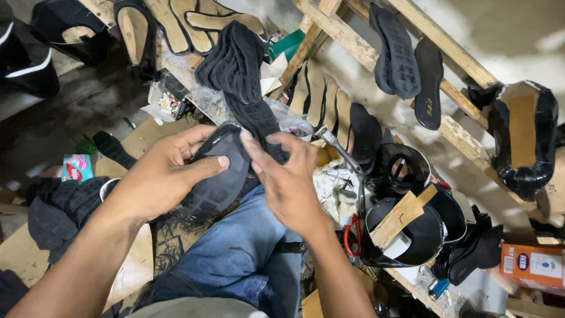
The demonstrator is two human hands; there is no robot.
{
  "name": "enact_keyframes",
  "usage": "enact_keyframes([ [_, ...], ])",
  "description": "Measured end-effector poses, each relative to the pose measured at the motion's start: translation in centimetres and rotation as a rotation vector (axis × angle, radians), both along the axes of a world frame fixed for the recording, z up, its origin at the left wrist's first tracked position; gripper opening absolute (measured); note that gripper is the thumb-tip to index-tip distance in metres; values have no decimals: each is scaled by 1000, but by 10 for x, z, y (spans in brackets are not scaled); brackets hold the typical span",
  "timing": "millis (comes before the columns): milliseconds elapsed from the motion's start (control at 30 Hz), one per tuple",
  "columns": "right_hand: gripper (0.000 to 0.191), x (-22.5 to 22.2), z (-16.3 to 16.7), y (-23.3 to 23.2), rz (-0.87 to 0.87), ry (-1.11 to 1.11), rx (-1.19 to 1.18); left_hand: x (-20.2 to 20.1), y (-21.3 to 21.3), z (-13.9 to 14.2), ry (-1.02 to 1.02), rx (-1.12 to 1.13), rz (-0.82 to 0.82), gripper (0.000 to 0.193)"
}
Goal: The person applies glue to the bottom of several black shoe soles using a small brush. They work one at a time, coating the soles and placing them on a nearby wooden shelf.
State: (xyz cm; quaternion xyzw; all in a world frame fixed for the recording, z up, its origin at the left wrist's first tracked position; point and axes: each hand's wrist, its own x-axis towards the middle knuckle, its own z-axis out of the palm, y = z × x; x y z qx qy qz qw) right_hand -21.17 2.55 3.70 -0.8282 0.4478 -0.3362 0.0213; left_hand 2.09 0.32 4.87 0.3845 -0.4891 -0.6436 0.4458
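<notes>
My left hand (162, 176) grips a black rubber shoe sole (220, 179) from the left, thumb pressed on its textured face. My right hand (288, 176) pinches the sole's upper right edge with its fingertips. The sole hovers over my knee in blue jeans (241, 253). Just beyond my fingers, a stack of black soles (235, 62) leans on the cluttered bench.
Tan insoles (321, 94) and black soles (400, 53) rest on a wooden rack (347, 38). Black shoe uppers (412, 229) with cardboard, a brush (338, 147), red-handled scissors (353, 235), an orange box (532, 265) and dark cloth (59, 209) surround me.
</notes>
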Motion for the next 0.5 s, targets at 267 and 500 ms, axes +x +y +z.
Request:
enact_keyframes([
  [267, 67, 16, 13, 16, 46, 44, -281, -1, -4, 10, 181, 0, 194, 37],
  [500, 88, 29, 13, 12, 10, -829, 560, -22, 2, 3, 54, -25, 68, 48],
])
